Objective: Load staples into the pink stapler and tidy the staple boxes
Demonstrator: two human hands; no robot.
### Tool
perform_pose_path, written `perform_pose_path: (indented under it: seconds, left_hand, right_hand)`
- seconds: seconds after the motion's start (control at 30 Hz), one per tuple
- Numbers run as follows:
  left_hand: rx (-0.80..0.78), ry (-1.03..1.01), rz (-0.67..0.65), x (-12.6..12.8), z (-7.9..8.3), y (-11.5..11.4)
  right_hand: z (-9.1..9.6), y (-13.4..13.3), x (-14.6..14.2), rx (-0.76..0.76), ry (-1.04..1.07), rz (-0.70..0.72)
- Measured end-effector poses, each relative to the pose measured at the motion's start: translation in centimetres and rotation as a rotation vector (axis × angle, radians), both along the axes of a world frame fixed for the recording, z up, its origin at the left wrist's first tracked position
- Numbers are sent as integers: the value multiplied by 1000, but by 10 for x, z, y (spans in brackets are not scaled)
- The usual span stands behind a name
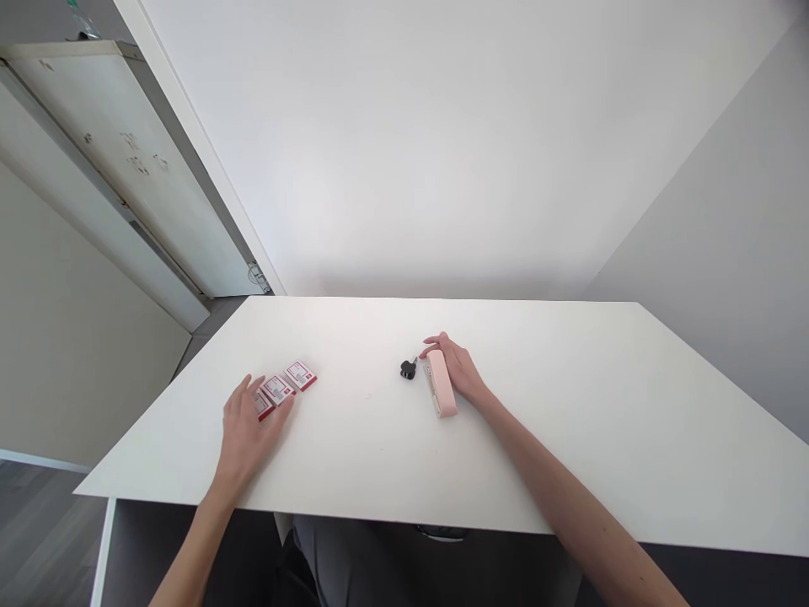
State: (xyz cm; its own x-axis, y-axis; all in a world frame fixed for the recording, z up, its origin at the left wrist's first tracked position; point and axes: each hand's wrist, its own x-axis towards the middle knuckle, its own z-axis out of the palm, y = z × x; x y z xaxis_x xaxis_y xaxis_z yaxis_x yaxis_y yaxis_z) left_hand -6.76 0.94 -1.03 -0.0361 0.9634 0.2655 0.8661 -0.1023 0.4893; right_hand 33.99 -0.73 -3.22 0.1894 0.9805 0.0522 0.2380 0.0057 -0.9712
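Three small red-and-white boxes lie in a slanting row on the left part of the white table. My left hand is over the nearest one, fingers and thumb spread around the row, partly covering that box. A pink stapler rests right of the middle, its long side pointing away from me. Along its right side lies my right hand, with the fingers stretched out past the stapler's far end and not closed round it. Just left of the stapler sits a black binder clip, close to my right fingertips.
A white wall rises behind the table's far edge, and a grey wall stands on the right. To the left is a stained white cabinet with a bottle on top. My lap shows below the table's near edge.
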Motion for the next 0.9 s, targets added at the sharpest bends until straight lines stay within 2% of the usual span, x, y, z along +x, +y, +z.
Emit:
perform_pose_path:
  seconds: [0.1,0.17,0.27,0.37,0.43,0.57,0.67,0.7,0.77,0.9]
  left_hand:
    - [8,158,-139,6,-9,2]
    - [44,214,-174,14,-10,1]
    - [210,232,-216,33,-7,-3]
    - [295,219,-444,64,-6,-6]
    - [266,246,-612,91,-7,-6]
    - [225,268,-856,144,-7,0]
    - [208,284,-1021,170,-7,5]
    - [205,295,-1028,175,-8,7]
    - [203,319,-960,177,-11,11]
    - [207,324,-653,159,-20,25]
  right_hand:
    - [0,1,0,6,4,0]
    - [0,2,0,9,8,1]
    - [-1,3,0,11,14,-4]
    - [-2,4,-1,9,35,-12]
    - [-2,5,-1,7,57,-17]
    - [-2,6,-1,23,81,-26]
    - [-2,7,0,26,104,-21]
    - [-3,7,1,25,110,-20]
    - [-3,7,1,22,111,-23]
    - [-1,5,0,5,101,-23]
